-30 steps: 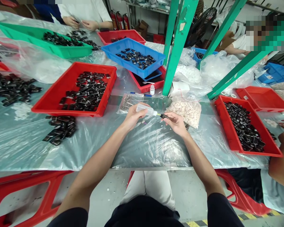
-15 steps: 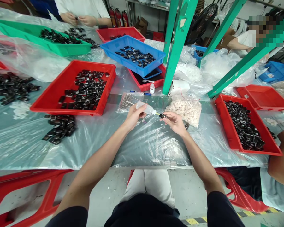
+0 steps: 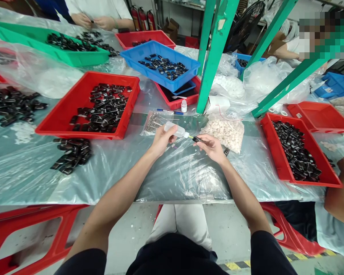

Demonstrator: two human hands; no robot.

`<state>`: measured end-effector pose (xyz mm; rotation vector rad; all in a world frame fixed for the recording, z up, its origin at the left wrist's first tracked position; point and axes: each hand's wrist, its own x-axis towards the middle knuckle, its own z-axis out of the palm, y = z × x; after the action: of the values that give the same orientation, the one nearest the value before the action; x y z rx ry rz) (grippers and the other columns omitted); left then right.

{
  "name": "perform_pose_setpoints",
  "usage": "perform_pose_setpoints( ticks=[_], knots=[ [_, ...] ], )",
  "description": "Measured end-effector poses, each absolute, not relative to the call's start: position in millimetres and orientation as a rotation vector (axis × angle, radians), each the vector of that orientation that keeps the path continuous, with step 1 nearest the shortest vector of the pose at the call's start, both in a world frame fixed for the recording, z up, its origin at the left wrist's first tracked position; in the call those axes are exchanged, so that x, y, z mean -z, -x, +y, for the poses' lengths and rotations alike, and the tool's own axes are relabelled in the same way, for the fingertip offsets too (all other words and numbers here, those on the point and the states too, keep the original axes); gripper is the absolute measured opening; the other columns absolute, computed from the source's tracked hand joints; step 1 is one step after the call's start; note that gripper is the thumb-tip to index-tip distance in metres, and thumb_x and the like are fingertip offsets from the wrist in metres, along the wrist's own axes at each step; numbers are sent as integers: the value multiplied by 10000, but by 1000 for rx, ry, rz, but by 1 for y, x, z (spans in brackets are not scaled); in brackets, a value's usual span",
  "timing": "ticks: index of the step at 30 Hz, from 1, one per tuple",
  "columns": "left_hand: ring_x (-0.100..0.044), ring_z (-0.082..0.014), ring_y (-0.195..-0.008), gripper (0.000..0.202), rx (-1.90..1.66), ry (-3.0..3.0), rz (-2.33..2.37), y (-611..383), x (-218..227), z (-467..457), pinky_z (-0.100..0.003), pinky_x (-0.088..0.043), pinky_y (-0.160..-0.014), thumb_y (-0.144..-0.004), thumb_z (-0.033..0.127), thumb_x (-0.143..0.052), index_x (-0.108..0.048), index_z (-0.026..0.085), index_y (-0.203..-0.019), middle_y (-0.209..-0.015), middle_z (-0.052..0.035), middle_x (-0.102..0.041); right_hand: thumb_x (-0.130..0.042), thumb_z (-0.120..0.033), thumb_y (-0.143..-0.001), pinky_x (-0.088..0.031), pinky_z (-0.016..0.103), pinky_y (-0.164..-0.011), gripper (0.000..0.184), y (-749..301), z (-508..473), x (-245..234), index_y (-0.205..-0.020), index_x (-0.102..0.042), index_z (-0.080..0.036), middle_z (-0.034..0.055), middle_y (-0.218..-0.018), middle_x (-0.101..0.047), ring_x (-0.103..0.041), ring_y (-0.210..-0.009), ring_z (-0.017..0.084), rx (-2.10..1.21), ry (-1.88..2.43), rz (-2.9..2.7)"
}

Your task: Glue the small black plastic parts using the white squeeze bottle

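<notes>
My left hand is closed round a translucent squeeze bottle with a white cap and a thin yellowish needle tip. The tip points right and meets, or nearly meets, a small black part. That part is pinched in the fingertips of my right hand. Just beyond my right hand lies a clear bag of small beige pieces. Behind my left hand rests a flat bag of thin metal pins. Another black piece is partly hidden by my right wrist.
Left of me stands a red tray of black parts, with a loose pile before it. A second red tray stands at right, near a co-worker's arm. Green posts rise behind a small white bottle.
Both hands keep nearly the same pose, with the bottle tip still at the black part. The view has shifted very slightly. At right, the co-worker's hand has moved out of sight.
</notes>
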<state>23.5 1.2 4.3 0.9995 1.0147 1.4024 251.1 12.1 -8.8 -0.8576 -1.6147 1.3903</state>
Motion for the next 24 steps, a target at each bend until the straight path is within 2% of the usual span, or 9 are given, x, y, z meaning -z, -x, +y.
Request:
perform_pose_setpoints(
  ticks=[9,15,24],
  knots=[
    [-413,-76,-465,430,-1406,-958,1018,-24,-3,2,-223,-284,-461,-718,551,-842,-659,162,-734,-540,32,-478,-798,-559,-838,-506,281,-604,426,-251,11,8,-1064,-718,-207,51,-864,-784,-656,-679,157,-1380,865,-1629],
    [-409,-72,-471,463,-1402,-1012,1024,-22,-3,1,-217,-288,-466,-734,594,-829,-663,161,-739,-542,30,-484,-795,-549,-844,-499,280,-595,415,-251,12,8,-1067,-725,-207,53,-866,-786,-639,-651,147,-1381,862,-1623],
    [-421,-67,-469,458,-1424,-974,1044,-25,-8,0,-213,-297,-462,-701,562,-863,-651,156,-724,-560,18,-523,-790,-576,-837,-519,290,-604,430,-252,12,9,-1059,-728,-212,56,-876,-784,-701,-737,185,-1379,866,-1619]
  ],
)
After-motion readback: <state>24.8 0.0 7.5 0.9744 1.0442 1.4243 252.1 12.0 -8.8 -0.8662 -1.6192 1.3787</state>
